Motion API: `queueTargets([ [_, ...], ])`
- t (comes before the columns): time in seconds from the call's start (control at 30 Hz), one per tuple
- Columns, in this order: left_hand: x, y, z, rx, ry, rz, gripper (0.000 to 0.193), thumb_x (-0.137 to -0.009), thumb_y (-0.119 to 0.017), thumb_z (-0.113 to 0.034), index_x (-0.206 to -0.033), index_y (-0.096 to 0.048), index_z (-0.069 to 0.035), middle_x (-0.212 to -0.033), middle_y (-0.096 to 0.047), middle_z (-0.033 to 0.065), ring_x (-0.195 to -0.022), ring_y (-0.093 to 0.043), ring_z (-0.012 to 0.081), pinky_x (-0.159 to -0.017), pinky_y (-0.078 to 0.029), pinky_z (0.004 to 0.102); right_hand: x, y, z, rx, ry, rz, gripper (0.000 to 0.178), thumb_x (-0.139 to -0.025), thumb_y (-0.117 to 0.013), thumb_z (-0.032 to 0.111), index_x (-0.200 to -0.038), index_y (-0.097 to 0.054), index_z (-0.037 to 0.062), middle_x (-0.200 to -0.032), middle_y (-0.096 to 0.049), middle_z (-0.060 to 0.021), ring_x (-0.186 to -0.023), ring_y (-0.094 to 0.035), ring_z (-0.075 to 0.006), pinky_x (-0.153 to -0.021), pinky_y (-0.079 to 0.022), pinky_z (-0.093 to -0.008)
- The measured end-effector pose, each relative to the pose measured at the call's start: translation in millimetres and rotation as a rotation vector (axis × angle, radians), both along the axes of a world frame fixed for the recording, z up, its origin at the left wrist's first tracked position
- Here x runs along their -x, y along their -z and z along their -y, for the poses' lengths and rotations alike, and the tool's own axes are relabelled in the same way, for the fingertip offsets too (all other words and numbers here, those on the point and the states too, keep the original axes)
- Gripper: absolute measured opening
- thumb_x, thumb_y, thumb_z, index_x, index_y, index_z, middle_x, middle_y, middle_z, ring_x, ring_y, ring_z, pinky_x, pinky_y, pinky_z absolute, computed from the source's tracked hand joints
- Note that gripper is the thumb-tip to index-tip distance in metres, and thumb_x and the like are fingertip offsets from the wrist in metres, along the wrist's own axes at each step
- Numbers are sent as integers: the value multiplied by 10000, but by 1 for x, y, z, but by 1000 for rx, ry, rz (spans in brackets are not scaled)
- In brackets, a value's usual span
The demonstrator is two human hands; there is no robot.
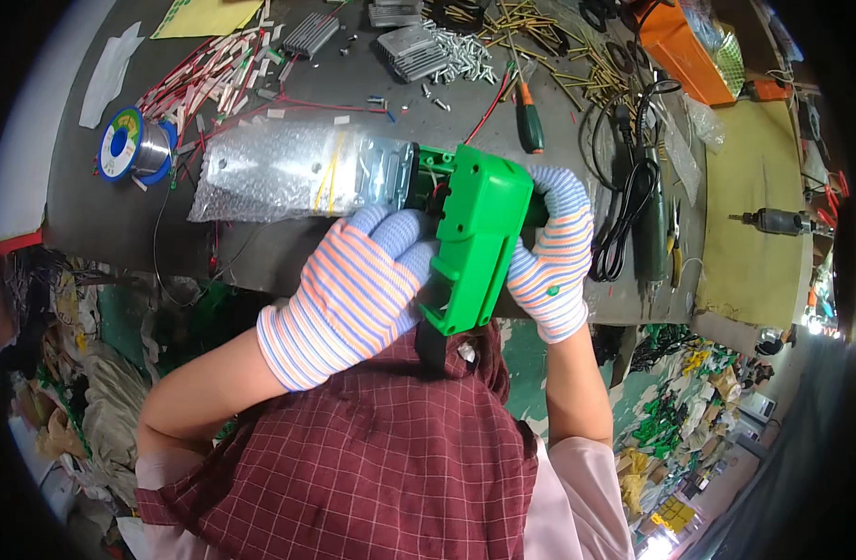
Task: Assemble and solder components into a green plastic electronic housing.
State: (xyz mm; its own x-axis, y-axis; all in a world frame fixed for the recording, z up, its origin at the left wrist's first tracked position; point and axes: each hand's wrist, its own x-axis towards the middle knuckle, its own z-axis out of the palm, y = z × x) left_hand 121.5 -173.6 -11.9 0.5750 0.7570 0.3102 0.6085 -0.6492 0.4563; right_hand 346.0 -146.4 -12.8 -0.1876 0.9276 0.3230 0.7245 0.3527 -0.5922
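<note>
A bright green plastic housing (pixel 489 201) with screw holes and an open left side is held between my gloved hands, tilted above the bench edge. My right hand (pixel 551 257) wraps round its right side, where a dark part shows beneath the fingers. My left hand (pixel 363 280) is curled at the housing's left side, its fingertips partly hidden. Against those fingers lies a silvery block in bubble wrap (pixel 279 173), with a yellow band round it and a dark end facing the housing. Thin wires show inside the housing.
Behind lie a solder spool (pixel 139 145), red wires with white pieces (pixel 209 79), finned metal blocks (pixel 411 51), silver screws (pixel 461 58) and long brass screws (pixel 573 61). A screwdriver (pixel 528 117), a corded green tool (pixel 650 229) and an orange bin (pixel 687 51) are to the right.
</note>
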Motion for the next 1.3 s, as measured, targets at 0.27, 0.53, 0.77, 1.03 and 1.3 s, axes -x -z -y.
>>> queueTargets([
  [0.27,8,-8,-6,-50,103,-85,251,-802,-622,-227,-976,-663,-51,-941,-631,158,-805,-634,313,-656,-520,421,-3,9,0,42,8,-297,428,-745,-775,227,-1080,-618,11,-967,-633,-155,-880,-632,-293,-798,-510,-367],
  [0.53,5,-21,-13,149,203,-318,419,-662,-733,-166,-1061,-636,-83,-1060,-568,152,-840,-603,349,-680,-525,450,-3,11,1,-67,-10,-218,440,-724,-766,279,-1050,-632,15,-942,-629,-157,-854,-622,-309,-769,-499,-384],
  [0.77,12,0,-5,200,137,52,401,-672,-719,-171,-1036,-606,-48,-1066,-544,179,-912,-576,391,-780,-495,475,1,9,0,-78,3,-119,382,-723,-745,257,-1013,-638,32,-897,-632,-153,-832,-610,-338,-761,-487,-403],
  [1.03,16,30,9,321,38,418,668,-691,-804,-177,-1276,-510,-39,-1221,-591,177,-1044,-617,369,-893,-516,439,0,-2,-2,-7,-73,-104,453,-684,-728,134,-1116,-635,34,-998,-649,-160,-936,-610,-341,-854,-479,-418],
  [1.3,18,24,4,309,89,540,894,-715,-799,-118,-1478,-339,-46,-1380,-523,195,-1149,-587,389,-991,-488,429,-10,2,-2,-92,-166,44,508,-716,-771,97,-1203,-639,42,-1067,-652,-146,-987,-604,-341,-890,-486,-417],
])
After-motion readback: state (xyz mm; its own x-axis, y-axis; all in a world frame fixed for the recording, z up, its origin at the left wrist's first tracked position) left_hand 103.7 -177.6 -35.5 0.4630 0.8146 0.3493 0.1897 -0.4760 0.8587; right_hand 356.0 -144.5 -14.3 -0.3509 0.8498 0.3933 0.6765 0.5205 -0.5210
